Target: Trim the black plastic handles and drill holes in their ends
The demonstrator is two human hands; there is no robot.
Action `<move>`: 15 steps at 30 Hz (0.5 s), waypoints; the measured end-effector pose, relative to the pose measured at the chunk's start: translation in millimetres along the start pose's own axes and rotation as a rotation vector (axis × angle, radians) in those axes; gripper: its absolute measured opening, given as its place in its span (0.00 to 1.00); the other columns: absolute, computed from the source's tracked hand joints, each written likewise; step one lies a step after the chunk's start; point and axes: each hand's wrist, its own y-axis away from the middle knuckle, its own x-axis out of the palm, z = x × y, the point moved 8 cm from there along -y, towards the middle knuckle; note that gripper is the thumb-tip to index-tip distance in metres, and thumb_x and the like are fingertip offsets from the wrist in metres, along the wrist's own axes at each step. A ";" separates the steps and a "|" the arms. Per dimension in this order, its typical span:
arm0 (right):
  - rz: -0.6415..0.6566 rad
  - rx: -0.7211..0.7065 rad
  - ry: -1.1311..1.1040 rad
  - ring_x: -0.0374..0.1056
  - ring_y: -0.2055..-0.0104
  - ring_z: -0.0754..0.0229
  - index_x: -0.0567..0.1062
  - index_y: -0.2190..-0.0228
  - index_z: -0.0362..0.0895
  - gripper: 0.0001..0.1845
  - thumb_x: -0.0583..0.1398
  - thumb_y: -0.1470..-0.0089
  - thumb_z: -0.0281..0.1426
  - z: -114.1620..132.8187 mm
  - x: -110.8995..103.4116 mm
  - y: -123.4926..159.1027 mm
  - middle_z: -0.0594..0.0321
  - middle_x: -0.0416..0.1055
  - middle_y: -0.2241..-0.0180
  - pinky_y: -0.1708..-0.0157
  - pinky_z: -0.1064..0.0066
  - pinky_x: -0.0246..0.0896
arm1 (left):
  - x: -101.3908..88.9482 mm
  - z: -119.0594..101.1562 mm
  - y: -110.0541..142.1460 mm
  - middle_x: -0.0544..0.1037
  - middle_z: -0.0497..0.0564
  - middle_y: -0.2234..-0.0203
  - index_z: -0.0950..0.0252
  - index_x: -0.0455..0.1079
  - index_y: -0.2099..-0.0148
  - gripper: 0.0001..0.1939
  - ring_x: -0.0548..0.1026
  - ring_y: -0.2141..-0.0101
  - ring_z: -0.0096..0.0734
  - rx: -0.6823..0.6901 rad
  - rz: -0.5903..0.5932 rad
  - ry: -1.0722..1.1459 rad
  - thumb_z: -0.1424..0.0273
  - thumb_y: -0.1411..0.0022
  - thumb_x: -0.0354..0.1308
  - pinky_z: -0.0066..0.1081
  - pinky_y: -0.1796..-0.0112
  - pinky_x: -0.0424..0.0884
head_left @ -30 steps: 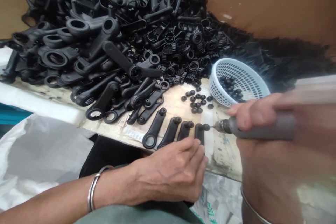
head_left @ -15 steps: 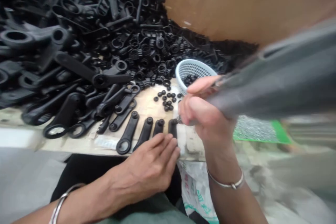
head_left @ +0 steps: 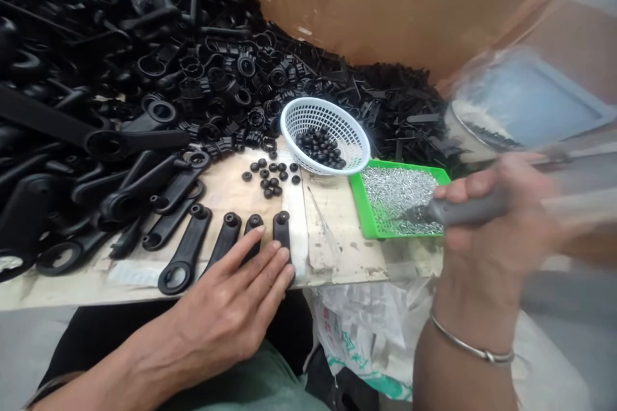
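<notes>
My left hand (head_left: 236, 305) lies flat with fingers stretched out over the near ends of several black plastic handles (head_left: 226, 237) laid side by side at the table's front edge. My right hand (head_left: 486, 225) grips a grey electric screwdriver (head_left: 463, 209). Its tip points into a green tray (head_left: 361, 196) filled with small silver screws (head_left: 400, 196). A white mesh basket (head_left: 299, 119) holding small black caps stands behind the tray. Loose black caps (head_left: 270, 176) lie on the table between the basket and the handles.
A large heap of black plastic handles and rings (head_left: 120, 64) covers the table's left and back. Brown cardboard (head_left: 385, 6) rises behind. A printed plastic bag (head_left: 366, 327) hangs below the table edge. A blurred pale container (head_left: 520, 103) sits at the right.
My right hand has swung the screwdriver away from the rightmost handle to the green screw tray on the right. The left hand stays pressed on the handles. The view has shifted right.
</notes>
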 end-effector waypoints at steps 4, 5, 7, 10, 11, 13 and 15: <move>-0.050 0.026 0.028 0.54 0.84 0.66 0.68 0.75 0.46 0.09 0.62 0.63 0.30 -18.7 -18.9 2.1 0.74 0.57 0.86 0.82 0.71 0.59 | 0.2 1.0 -3.7 0.77 0.67 0.48 0.79 0.70 0.44 0.16 0.74 0.44 0.53 0.010 0.025 0.019 0.80 0.32 0.51 0.60 0.36 0.58; -0.061 0.030 0.036 0.54 0.84 0.65 0.68 0.75 0.46 0.08 0.62 0.63 0.29 -20.6 -20.4 3.1 0.74 0.58 0.86 0.82 0.71 0.58 | 0.1 1.1 -4.3 0.77 0.67 0.48 0.79 0.70 0.44 0.16 0.74 0.44 0.54 0.007 0.030 0.026 0.80 0.32 0.51 0.61 0.36 0.58; -0.074 0.037 0.039 0.54 0.84 0.65 0.68 0.76 0.47 0.08 0.62 0.63 0.29 -23.1 -21.0 4.7 0.74 0.58 0.86 0.82 0.70 0.58 | -1.2 0.9 -4.5 0.77 0.67 0.48 0.79 0.70 0.45 0.16 0.73 0.44 0.54 -0.002 0.020 0.037 0.80 0.31 0.51 0.61 0.37 0.58; -0.083 0.035 0.021 0.54 0.84 0.64 0.67 0.76 0.47 0.08 0.62 0.63 0.27 -26.3 -20.4 6.8 0.74 0.58 0.87 0.82 0.70 0.58 | -1.2 0.0 -2.9 0.77 0.67 0.48 0.79 0.70 0.44 0.15 0.73 0.43 0.55 -0.016 0.015 0.043 0.80 0.32 0.52 0.62 0.37 0.58; -0.082 0.037 0.013 0.54 0.84 0.64 0.67 0.76 0.47 0.08 0.62 0.63 0.27 -27.7 -20.3 7.5 0.74 0.58 0.86 0.82 0.70 0.58 | -0.7 -0.6 -2.4 0.76 0.68 0.48 0.79 0.70 0.44 0.16 0.73 0.43 0.55 -0.015 0.018 0.042 0.80 0.32 0.53 0.63 0.37 0.58; -0.079 0.048 0.000 0.54 0.83 0.65 0.68 0.74 0.47 0.09 0.62 0.62 0.28 -30.7 -20.7 8.8 0.74 0.59 0.86 0.81 0.71 0.58 | 0.3 -1.2 -1.9 0.76 0.68 0.47 0.80 0.69 0.43 0.16 0.72 0.43 0.56 -0.012 0.031 0.035 0.80 0.32 0.53 0.64 0.37 0.59; -0.083 0.053 -0.002 0.55 0.83 0.64 0.69 0.73 0.47 0.09 0.62 0.61 0.29 -32.2 -22.1 9.4 0.74 0.58 0.86 0.81 0.70 0.59 | 0.6 -1.1 -2.3 0.76 0.69 0.47 0.80 0.69 0.43 0.17 0.72 0.43 0.57 -0.010 0.044 0.028 0.80 0.32 0.54 0.65 0.38 0.59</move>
